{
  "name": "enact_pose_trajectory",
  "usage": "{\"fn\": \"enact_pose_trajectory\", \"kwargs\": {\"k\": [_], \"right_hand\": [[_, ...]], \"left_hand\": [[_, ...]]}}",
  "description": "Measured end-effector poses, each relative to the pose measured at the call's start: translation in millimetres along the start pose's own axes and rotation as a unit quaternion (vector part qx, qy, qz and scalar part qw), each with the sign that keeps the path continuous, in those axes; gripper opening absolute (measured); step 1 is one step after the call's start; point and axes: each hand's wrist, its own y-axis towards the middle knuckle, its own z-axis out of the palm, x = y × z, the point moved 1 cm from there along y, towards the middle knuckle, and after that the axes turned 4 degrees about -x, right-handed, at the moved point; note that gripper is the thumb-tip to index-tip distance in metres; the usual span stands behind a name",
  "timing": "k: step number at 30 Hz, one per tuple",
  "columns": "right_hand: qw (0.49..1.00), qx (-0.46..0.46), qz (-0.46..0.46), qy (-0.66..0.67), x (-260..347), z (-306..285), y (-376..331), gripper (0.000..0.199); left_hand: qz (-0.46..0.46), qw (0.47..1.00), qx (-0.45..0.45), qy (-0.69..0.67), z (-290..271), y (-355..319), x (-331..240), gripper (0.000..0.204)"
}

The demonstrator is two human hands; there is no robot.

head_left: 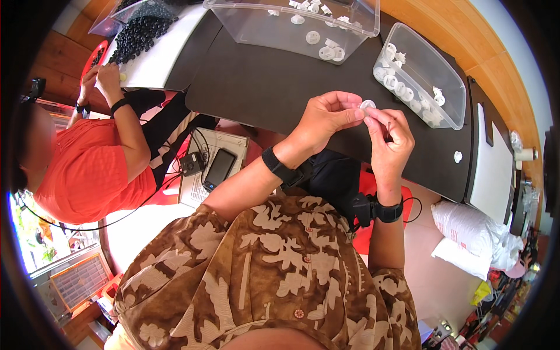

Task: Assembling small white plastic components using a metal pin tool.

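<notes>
Between the fingertips of both hands, over the dark table's near edge, I hold a small round white plastic part [367, 105]. My left hand [332, 119] pinches it from the left with thumb and forefinger. Closed on its other side is my right hand [392, 137], thumb and fingers pressed to the part. Beyond them, a clear plastic bin [417, 70] holds several similar white parts. A larger clear bin [262, 35] at the far side also contains white pieces. One loose white piece [458, 156] lies on the table to the right.
At left a co-worker in a red shirt [87, 163] handles something by a white board [175, 52] heaped with black pieces [143, 38]. A phone [220, 169] and cables rest on a box beside my left arm. White sacks [472, 233] lie at right.
</notes>
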Motion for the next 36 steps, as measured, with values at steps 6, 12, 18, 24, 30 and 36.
{"fn": "enact_pose_trajectory", "kwargs": {"k": [6, 12, 18, 24, 30, 36], "right_hand": [[1.000, -0.007, -0.011, 0.008, 0, 1, -1, 0.015], [0.999, -0.012, -0.033, 0.023, -1, 0, -1, 0.016], [0.998, -0.017, -0.056, 0.020, -1, -2, -2, 0.013], [0.998, -0.014, -0.064, 0.016, -1, -3, -3, 0.013], [0.995, -0.005, -0.095, -0.007, -4, -5, -6, 0.013], [0.994, 0.041, -0.102, -0.021, -3, -17, -1, 0.015]], "left_hand": [[0.003, 1.000, -0.001, -0.006, 2, -1, -2, 0.026], [0.007, 1.000, 0.008, -0.002, 5, -2, -4, 0.025], [0.010, 1.000, 0.008, 0.006, 7, -4, -5, 0.024], [0.015, 1.000, 0.012, 0.011, 8, -6, -5, 0.022], [0.016, 0.999, 0.017, 0.032, 6, -5, -5, 0.020], [-0.002, 0.999, 0.036, 0.038, 3, -4, -6, 0.016]]}}
